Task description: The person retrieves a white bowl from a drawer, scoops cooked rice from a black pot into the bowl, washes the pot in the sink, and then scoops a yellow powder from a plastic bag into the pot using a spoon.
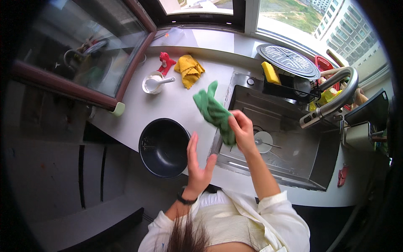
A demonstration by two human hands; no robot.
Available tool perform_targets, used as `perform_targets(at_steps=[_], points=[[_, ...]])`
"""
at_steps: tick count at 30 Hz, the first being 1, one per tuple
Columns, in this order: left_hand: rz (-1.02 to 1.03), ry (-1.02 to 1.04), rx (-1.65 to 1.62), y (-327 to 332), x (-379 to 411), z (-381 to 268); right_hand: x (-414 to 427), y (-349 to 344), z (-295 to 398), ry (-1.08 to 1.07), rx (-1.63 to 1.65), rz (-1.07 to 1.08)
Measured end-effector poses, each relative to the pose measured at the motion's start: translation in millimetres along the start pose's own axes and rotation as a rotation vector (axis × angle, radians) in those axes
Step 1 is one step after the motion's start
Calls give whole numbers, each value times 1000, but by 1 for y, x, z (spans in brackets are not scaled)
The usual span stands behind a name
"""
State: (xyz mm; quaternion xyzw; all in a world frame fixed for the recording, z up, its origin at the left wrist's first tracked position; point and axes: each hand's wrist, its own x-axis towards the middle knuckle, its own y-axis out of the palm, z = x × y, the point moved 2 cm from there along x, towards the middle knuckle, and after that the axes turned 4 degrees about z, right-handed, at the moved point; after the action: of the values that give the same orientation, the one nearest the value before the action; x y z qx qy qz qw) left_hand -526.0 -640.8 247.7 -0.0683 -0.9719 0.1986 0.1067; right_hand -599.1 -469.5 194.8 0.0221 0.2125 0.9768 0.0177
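Note:
A green cloth point(215, 111) hangs bunched from my right hand point(243, 130), over the left edge of the steel sink point(296, 170). With its fingers apart and nothing in it, my left hand point(199, 167) is beside the right wall of a dark inner cooking pot point(164, 148); whether it touches the pot is unclear. The pot is at the counter's front edge, and its inside looks empty. A small white bowl point(267, 138) with a metal spoon point(272, 144) lies in the sink, right of my right hand.
Farther back on the counter are a white cup point(148, 85) with a white spoon point(163, 81), a red figurine point(166, 63) and a yellow cloth point(190, 71). An open window sash point(132, 60) juts in at left. A curved faucet point(352, 82), dish rack point(277, 89) and yellow sponge point(270, 73) border the sink.

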Motion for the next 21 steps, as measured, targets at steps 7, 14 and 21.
perform_targets(at_steps=[7,14,21], points=[[100,-390,-581,79,-23,53,-105,18,-41,477,478,-193],[3,-403,-403,87,-24,42,-120,23,-42,142,3,-306],[-100,-830,-918,79,-25,21,-142,23,-22,-276,-522,-137]])
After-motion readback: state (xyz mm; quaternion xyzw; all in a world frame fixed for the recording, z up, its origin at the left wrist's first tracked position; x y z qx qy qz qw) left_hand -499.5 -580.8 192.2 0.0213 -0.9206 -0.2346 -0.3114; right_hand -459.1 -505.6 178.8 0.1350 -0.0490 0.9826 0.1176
